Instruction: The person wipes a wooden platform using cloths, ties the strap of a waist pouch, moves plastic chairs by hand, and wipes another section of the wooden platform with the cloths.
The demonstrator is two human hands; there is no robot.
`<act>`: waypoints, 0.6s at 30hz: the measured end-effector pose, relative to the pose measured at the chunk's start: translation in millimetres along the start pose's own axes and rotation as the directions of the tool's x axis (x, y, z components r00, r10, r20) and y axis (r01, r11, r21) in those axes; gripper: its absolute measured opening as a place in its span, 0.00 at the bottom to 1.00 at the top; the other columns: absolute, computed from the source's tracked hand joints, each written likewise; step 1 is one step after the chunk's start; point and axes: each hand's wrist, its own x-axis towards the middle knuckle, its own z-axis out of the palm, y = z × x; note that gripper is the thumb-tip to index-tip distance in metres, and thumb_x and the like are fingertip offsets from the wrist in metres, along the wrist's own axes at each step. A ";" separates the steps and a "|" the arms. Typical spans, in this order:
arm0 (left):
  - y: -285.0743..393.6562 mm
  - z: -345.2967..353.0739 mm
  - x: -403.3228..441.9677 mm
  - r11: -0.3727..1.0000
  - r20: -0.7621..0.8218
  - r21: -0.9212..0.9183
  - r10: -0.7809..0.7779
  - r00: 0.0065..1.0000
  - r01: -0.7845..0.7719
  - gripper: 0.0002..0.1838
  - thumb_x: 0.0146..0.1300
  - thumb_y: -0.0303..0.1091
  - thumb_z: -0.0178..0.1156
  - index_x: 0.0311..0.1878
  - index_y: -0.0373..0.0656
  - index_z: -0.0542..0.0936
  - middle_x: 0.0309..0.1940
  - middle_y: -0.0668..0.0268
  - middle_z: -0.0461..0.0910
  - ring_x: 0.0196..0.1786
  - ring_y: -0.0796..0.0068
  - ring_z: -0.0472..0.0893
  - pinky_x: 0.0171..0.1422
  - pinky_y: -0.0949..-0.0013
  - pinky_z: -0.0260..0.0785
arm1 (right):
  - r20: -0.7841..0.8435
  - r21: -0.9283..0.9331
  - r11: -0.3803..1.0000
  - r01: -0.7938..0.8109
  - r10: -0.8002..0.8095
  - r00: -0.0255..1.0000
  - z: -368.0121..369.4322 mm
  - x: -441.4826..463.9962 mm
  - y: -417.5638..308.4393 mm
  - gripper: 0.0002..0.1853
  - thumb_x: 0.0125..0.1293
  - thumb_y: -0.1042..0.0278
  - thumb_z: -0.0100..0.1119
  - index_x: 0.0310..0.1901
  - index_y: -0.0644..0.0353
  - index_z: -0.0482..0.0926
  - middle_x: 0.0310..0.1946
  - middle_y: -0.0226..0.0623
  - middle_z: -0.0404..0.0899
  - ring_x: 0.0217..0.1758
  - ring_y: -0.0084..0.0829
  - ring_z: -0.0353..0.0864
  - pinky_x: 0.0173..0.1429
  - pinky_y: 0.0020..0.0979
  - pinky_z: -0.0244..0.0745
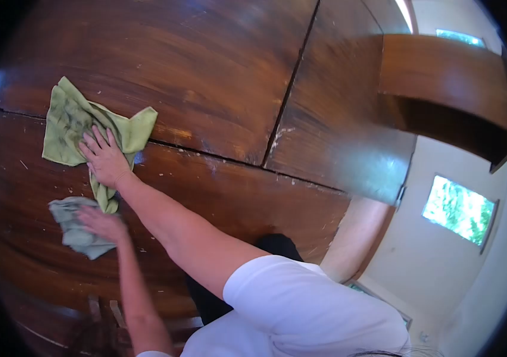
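A yellow-green cloth (66,128) with dark smudges lies crumpled on the brown wooden surface (206,65). My right hand (105,159) rests flat on it, fingers spread and pointing up-left. Part of the cloth trails down beneath that hand toward my other one. Just below, a grey-green cloth (72,223) is bunched on the same wood. My left hand (103,225) presses on its right side, blurred by motion, with its fingers looking stretched out over the fabric. Little of the cloth under either palm can be seen.
Dark seams split the wood into panels, with pale scuffs and specks scattered about. A raised wooden piece (444,77) stands at the upper right. Beyond it are a white wall (396,250) and a window (460,208). Wooden slats (116,312) show at the bottom.
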 end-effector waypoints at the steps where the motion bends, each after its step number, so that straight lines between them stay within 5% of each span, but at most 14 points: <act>1: 17.7 -8.3 -25.8 0.984 0.015 -0.176 0.003 1.000 0.000 0.32 0.66 0.39 0.47 0.72 0.41 0.57 0.75 0.54 0.49 0.77 0.57 0.48 0.75 0.51 0.40 | -0.022 0.020 1.000 -0.022 0.022 1.000 -8.9 -11.0 8.2 0.31 0.61 0.61 0.54 0.67 0.55 0.62 0.71 0.39 0.55 0.77 0.45 0.42 0.77 0.53 0.38; 3: 42.8 -6.0 -69.6 0.817 -0.138 -0.564 0.045 0.989 -0.116 0.32 0.64 0.37 0.47 0.71 0.38 0.57 0.75 0.52 0.47 0.77 0.55 0.47 0.76 0.50 0.39 | 0.146 0.026 1.000 0.007 -0.011 0.989 -28.2 -59.9 36.9 0.32 0.61 0.62 0.54 0.68 0.55 0.61 0.70 0.38 0.56 0.77 0.42 0.44 0.76 0.48 0.44; 5: 50.4 -19.4 -91.1 0.765 -0.224 -0.586 0.166 0.960 -0.269 0.30 0.65 0.35 0.45 0.70 0.35 0.58 0.74 0.51 0.48 0.76 0.54 0.48 0.77 0.49 0.38 | 0.260 -0.038 0.999 -0.015 0.024 0.965 -75.6 -132.7 73.4 0.32 0.59 0.64 0.55 0.67 0.55 0.62 0.69 0.37 0.58 0.77 0.41 0.46 0.75 0.45 0.51; 8: 53.1 -27.7 -95.0 0.721 -0.235 -0.629 0.179 0.956 -0.289 0.29 0.64 0.29 0.46 0.69 0.32 0.58 0.74 0.50 0.49 0.76 0.53 0.49 0.76 0.49 0.42 | 0.131 -0.022 0.998 -0.061 0.063 0.989 -150.1 -264.3 150.1 0.31 0.58 0.74 0.51 0.66 0.53 0.66 0.66 0.38 0.64 0.73 0.43 0.57 0.75 0.45 0.52; 10: 47.7 -32.6 -91.2 0.663 -0.237 -0.679 0.208 0.949 -0.315 0.29 0.62 0.24 0.46 0.68 0.31 0.59 0.72 0.50 0.53 0.75 0.53 0.52 0.76 0.53 0.45 | 0.239 -0.129 0.941 -0.312 0.335 0.911 -226.1 -335.2 177.6 0.30 0.57 0.77 0.50 0.65 0.52 0.67 0.63 0.39 0.67 0.69 0.44 0.62 0.74 0.44 0.54; 11: 47.1 -34.6 -88.8 0.678 -0.257 -0.661 0.197 0.946 -0.321 0.29 0.62 0.24 0.46 0.68 0.31 0.59 0.72 0.50 0.53 0.75 0.53 0.52 0.76 0.53 0.45 | 0.171 -0.243 0.922 -0.301 0.346 0.923 -253.0 -373.7 197.4 0.30 0.55 0.81 0.49 0.63 0.53 0.68 0.61 0.40 0.68 0.68 0.44 0.63 0.74 0.43 0.56; 12: 47.6 -34.9 -87.2 0.630 -0.168 -0.733 0.195 0.966 -0.255 0.28 0.61 0.22 0.46 0.67 0.30 0.60 0.72 0.49 0.53 0.74 0.52 0.53 0.77 0.55 0.46 | 0.104 -0.227 0.900 -0.373 0.403 0.909 -266.2 -422.6 227.6 0.30 0.53 0.83 0.48 0.61 0.55 0.70 0.60 0.43 0.69 0.67 0.45 0.63 0.73 0.42 0.57; 13: 47.0 -35.9 -86.5 0.579 -0.076 -0.796 0.197 0.978 -0.178 0.28 0.61 0.20 0.45 0.67 0.30 0.60 0.71 0.49 0.54 0.74 0.52 0.53 0.77 0.58 0.46 | 0.157 -0.011 0.775 -0.632 0.626 0.764 -302.3 -445.5 231.8 0.27 0.57 0.81 0.49 0.61 0.59 0.69 0.60 0.50 0.67 0.67 0.49 0.63 0.71 0.42 0.59; 14: 47.5 -40.8 -84.5 0.525 -0.018 -0.844 0.183 0.983 -0.113 0.28 0.60 0.18 0.44 0.67 0.29 0.60 0.71 0.48 0.55 0.73 0.53 0.55 0.77 0.60 0.47 | 0.113 -0.417 0.752 -0.511 0.601 0.792 -321.0 -483.0 247.5 0.25 0.61 0.79 0.46 0.62 0.61 0.67 0.62 0.51 0.65 0.67 0.49 0.63 0.71 0.41 0.60; 16: 59.2 -42.3 -87.1 0.347 0.119 -0.936 0.148 0.982 0.062 0.28 0.60 0.17 0.43 0.67 0.28 0.59 0.69 0.48 0.58 0.71 0.57 0.59 0.75 0.64 0.48 | 0.094 -0.406 0.524 -0.749 0.839 0.536 -359.3 -518.9 257.3 0.25 0.65 0.79 0.41 0.65 0.60 0.64 0.65 0.49 0.62 0.69 0.48 0.61 0.72 0.40 0.58; 18: 59.5 -71.8 -78.4 0.210 0.154 -0.967 0.024 0.988 0.145 0.28 0.60 0.16 0.43 0.67 0.29 0.59 0.68 0.48 0.60 0.70 0.59 0.61 0.75 0.65 0.50 | 0.147 -0.437 0.470 -0.767 0.879 0.454 -379.1 -553.8 290.9 0.29 0.61 0.83 0.46 0.66 0.58 0.63 0.67 0.48 0.61 0.71 0.45 0.59 0.73 0.39 0.57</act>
